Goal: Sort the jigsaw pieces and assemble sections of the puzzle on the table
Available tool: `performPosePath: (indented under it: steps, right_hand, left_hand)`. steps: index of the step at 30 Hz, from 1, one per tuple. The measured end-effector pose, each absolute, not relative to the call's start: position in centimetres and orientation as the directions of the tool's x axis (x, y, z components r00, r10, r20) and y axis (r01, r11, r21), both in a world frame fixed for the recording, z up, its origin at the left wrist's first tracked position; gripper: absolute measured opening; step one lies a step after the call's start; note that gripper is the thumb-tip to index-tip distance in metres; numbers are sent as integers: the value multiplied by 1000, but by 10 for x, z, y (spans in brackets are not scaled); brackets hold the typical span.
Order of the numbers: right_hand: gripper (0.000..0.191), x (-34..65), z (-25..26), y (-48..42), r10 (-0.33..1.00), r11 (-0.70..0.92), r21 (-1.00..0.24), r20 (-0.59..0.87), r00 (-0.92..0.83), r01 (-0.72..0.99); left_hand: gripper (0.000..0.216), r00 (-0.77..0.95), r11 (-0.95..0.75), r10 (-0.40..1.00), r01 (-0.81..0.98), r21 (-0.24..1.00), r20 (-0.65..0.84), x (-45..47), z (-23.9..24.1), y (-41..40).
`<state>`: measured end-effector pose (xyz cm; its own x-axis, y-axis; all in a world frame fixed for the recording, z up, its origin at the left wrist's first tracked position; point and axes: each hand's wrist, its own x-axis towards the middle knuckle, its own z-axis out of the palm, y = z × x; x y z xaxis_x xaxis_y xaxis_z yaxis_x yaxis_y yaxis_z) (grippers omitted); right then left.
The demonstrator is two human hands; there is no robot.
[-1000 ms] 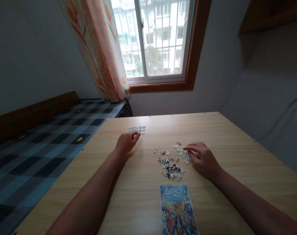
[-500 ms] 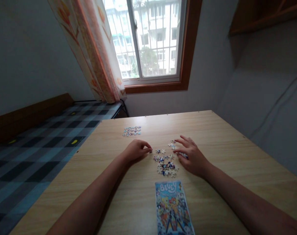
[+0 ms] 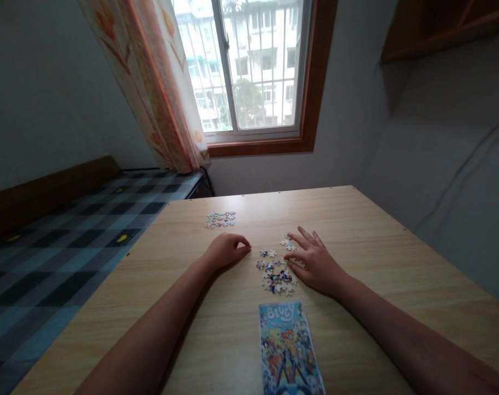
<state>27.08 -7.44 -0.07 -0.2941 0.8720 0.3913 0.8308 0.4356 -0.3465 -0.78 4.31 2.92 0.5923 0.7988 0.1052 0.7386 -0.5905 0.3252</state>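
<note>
My left hand [image 3: 228,252] is closed in a pinch just above the table, left of the loose pieces. A puzzle piece showed at its fingertips a moment ago; now the fingers mostly hide it. My right hand [image 3: 318,265] lies with fingers spread over the right side of the pile, its fingertips among the pieces and partly covering some. Loose jigsaw pieces [image 3: 279,276], some face up and some pale side up, are scattered between both hands. Farther back on the left, several pieces [image 3: 220,220] lie laid out in rows.
A blue picture box or card marked "Bluey" [image 3: 289,346] lies near the front of the wooden table [image 3: 216,340]. A bed with a checked cover [image 3: 88,241] stands to the left. Behind are a curtain [image 3: 150,82] and a barred window [image 3: 257,66].
My left hand has shifted slightly, and the piece at its fingertips no longer shows clearly. My right hand has moved a little left over the pieces, its fingers still spread.
</note>
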Motion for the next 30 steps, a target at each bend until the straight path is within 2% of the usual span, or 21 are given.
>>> performPosePath:
  steps: [7,12,16,19,24,30]
  right_hand:
    - [26,274,-8,-72,849,455,-367,455,-270,811]
    - [30,280,-7,-73,780,505,-370,582,-229,780]
    - [26,284,-4,-72,717,540,-361,670,-191,760]
    - [26,285,-3,-72,694,560,-350,693,-194,751]
    - [25,286,-1,-75,669,579,-350,720,-184,737]
    - [23,287,6,-78,589,634,-353,797,-134,688]
  left_hand:
    - [32,561,-581,814,795,175,150,-23,27,49]
    - [34,503,-517,845,855,39,181,-33,30,47]
    - [34,459,-484,843,874,25,281,-24,42,33]
    - [29,403,-410,896,912,1,186,-12,50,22]
    - [31,214,-212,977,973,-90,9,9,50,4]
    - [36,250,-252,967,964,-81,-43,25,45,-10]
